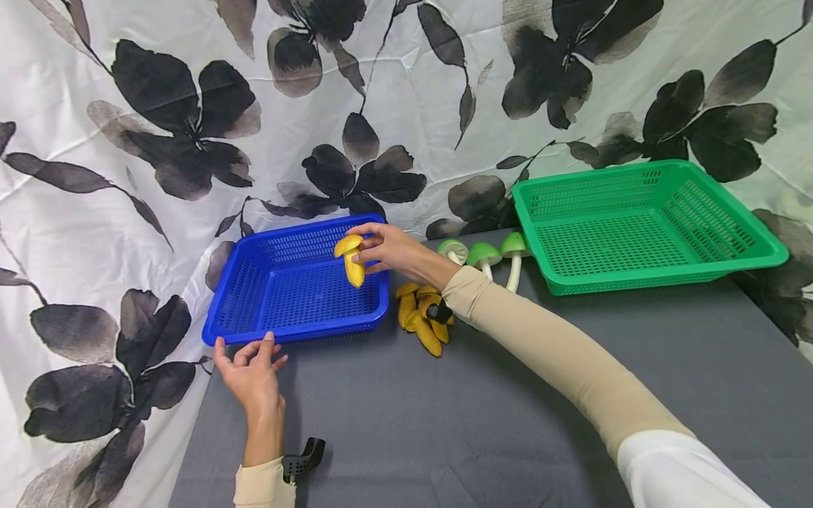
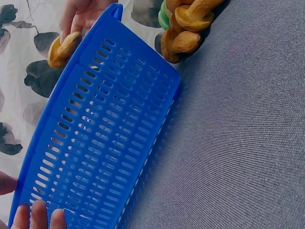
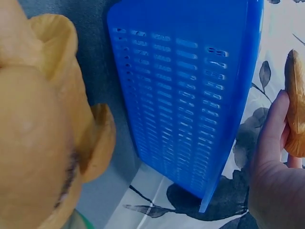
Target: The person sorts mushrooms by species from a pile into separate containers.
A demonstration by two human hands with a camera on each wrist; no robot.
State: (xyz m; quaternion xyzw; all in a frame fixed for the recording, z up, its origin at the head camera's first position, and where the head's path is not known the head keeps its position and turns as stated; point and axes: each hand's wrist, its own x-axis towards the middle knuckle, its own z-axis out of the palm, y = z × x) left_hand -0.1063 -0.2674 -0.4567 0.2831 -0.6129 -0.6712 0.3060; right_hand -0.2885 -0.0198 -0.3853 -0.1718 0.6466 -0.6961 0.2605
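Over the right part of the blue basket, my right hand pinches a yellow toy mushroom between thumb and fingers. The same mushroom shows at the right edge of the right wrist view. My left hand touches the near left rim of the basket, its fingertips against the wall. No mushroom shows inside the basket in the head view. A pile of several yellow mushrooms lies on the table just right of the basket, partly hidden by my right wrist.
Three green-capped mushrooms with white stems lie behind my right forearm. A green basket stands at the back right of the grey table. A white floral cloth hangs behind, close to both baskets.
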